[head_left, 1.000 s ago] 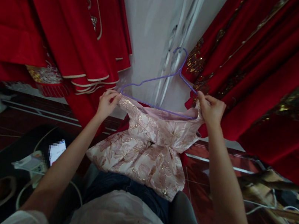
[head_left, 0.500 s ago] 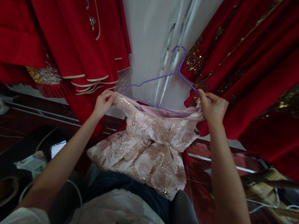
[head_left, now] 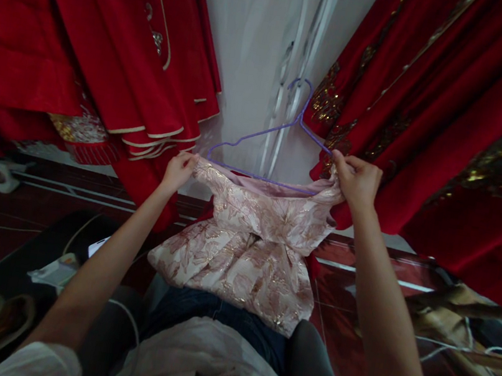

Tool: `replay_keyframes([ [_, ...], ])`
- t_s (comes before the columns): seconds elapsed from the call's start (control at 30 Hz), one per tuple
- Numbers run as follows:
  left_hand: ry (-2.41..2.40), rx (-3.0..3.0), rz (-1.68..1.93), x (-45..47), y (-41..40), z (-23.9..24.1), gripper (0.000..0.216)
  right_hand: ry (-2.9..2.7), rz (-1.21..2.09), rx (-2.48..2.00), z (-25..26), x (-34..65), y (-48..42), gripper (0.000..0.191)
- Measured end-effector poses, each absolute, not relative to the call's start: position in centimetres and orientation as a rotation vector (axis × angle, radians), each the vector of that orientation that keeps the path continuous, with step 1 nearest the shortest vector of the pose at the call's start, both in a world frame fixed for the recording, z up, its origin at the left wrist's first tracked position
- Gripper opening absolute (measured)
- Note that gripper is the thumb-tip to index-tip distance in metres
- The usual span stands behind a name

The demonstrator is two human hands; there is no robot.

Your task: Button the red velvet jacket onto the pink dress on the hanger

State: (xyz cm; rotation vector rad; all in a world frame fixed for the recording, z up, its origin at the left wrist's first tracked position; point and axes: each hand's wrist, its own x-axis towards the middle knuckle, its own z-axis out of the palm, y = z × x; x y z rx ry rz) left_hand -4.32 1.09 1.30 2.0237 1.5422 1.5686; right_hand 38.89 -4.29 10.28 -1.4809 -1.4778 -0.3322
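Note:
A small pale pink dress [head_left: 269,219] with a metallic floral pattern is spread over my lap in the head view. My left hand [head_left: 180,170] pinches its left shoulder strap. My right hand [head_left: 358,180] grips the other shoulder, with the thumb at the end of a purple hanger [head_left: 264,132]. The hanger's right arm goes into that shoulder; its left end is outside the dress, close to my left hand. The hanger's bottom bar runs along the neckline, and its hook points up and away from me.
Red garments [head_left: 152,60] with trim hang on the left, and red sequinned garments [head_left: 432,114] on the right. White cabinet doors [head_left: 249,43] stand between them. A dark bench [head_left: 33,256] at the left holds a phone, cables and small items. Cardboard and cords [head_left: 461,326] lie at the right.
My left hand has shifted very slightly right with the strap, and the left forearm now covers more of the phone. The dress, hanger and right hand are almost unchanged.

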Motion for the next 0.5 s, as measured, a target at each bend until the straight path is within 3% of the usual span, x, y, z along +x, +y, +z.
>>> replay_keyframes([
  [0.2,1.526,2.041,1.636,-4.0,1.2,1.9,0.035,-1.485,-0.342,-1.481,10.5,38.7,-4.6,0.049],
  [0.5,1.278,2.332,1.564,3.1,2.7,9.9,0.044,-1.497,-0.28,-1.423,9.8,38.7,-4.2,0.055],
])
